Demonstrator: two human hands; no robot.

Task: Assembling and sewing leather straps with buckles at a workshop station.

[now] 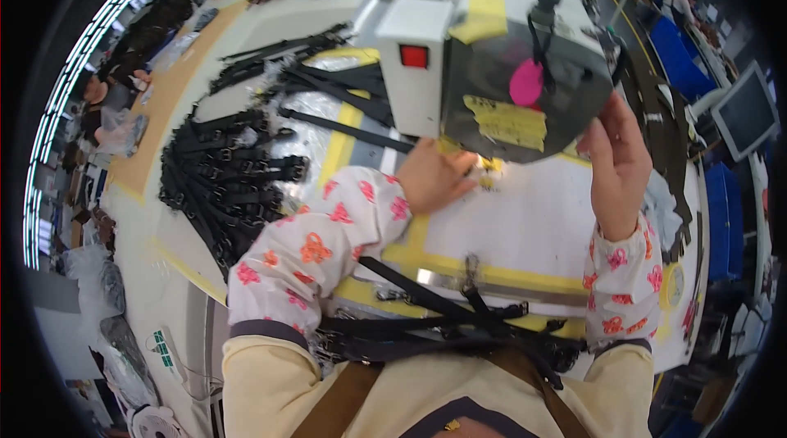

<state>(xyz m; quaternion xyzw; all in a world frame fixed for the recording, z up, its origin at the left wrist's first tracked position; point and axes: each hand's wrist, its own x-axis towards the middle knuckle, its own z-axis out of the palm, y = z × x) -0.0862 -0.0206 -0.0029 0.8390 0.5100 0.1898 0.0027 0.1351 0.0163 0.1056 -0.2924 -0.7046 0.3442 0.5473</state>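
Observation:
My left hand point(438, 179) reaches in under the head of a white and dark grey sewing machine point(484, 86), closed at the end of a black strap point(348, 128). The strap runs off to the upper left; where my fingertips meet it is partly hidden by the machine head. A small light glows at the needle area beside my fingers. My right hand point(620, 172) is raised at the right side of the machine head, thumb and fingers apart, its fingertips near the dark cover's edge. Across my lap and the table's front edge lie more black straps with buckles point(426, 325).
A heap of black buckled straps point(225, 163) spreads left of the machine, and further straps point(352, 86) lie behind it. Yellow tape point(492, 270) marks the white tabletop. Blue bins point(721, 221) and a monitor point(744, 110) stand at the right.

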